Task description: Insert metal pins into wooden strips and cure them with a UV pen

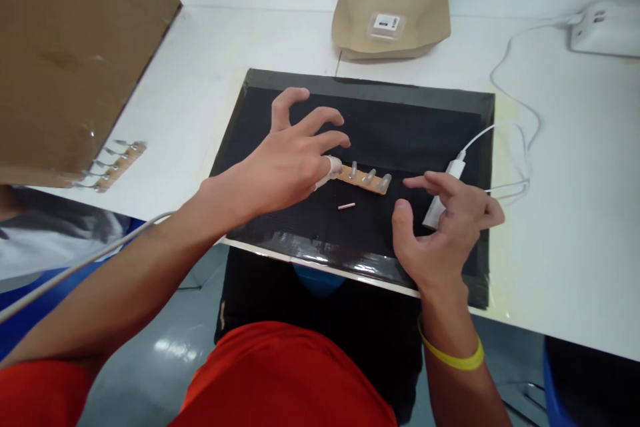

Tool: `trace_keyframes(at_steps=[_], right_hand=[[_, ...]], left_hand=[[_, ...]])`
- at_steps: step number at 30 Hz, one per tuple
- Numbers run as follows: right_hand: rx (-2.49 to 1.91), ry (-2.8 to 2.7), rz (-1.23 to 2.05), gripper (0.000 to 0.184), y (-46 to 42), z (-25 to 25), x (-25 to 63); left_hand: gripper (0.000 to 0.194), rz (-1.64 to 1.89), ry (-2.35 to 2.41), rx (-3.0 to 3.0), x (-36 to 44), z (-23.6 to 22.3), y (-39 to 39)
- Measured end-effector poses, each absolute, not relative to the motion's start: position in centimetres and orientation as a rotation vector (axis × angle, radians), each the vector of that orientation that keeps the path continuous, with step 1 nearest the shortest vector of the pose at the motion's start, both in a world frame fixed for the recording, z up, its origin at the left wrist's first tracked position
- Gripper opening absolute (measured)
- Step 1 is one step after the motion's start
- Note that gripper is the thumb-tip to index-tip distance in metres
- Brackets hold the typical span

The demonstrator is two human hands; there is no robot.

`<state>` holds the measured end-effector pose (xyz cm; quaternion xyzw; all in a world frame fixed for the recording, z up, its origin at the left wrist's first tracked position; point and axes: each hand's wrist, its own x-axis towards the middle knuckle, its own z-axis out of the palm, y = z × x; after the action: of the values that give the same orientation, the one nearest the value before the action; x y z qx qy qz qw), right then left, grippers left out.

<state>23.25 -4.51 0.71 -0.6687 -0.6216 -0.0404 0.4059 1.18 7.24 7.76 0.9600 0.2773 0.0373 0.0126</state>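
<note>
My left hand (295, 163) is over the black mat (300, 230), three fingers raised and spread. Its index finger and thumb, with white coverings on them, close at the left end of a tan strip (361, 179) that bears several clear nail tips (370, 176); the thumb is mostly hidden. Just below the strip lies a small pinkish metallic rod (347, 206). My right hand (443, 230) hovers to the right of the strip, thumb and fingers apart, holding nothing. Partly behind it lies a slim white device (455, 169) with a cable plugged in.
A brown paper tray (345, 27) holding a clear labelled box (387, 25) stands at the back. A large cardboard panel (75, 67) rises at left, near another strip with metallic tips (117, 163). White cables run from a power strip (607, 30). Another person's clothing (55, 240) shows at left.
</note>
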Motion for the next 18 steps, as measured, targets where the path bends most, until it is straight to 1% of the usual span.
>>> trace_keyframes(at_steps=[7, 13, 18], right_hand=[[-1.697, -1.582, -0.074, 0.035, -4.6, 0.9, 23.2], [-1.659, -1.584, -0.1, 0.036, -4.4, 0.6, 23.3], [-1.664, -1.597, -0.098, 0.036, -4.5, 0.6, 23.2]], left_hand=[[0.02, 0.152, 0.904, 2.853, 1.5, 7.2, 8.2], [0.023, 0.181, 0.9, 2.848, 1.9, 6.8, 8.5], [0.02, 0.244, 0.93, 2.867, 1.9, 6.8, 8.3]])
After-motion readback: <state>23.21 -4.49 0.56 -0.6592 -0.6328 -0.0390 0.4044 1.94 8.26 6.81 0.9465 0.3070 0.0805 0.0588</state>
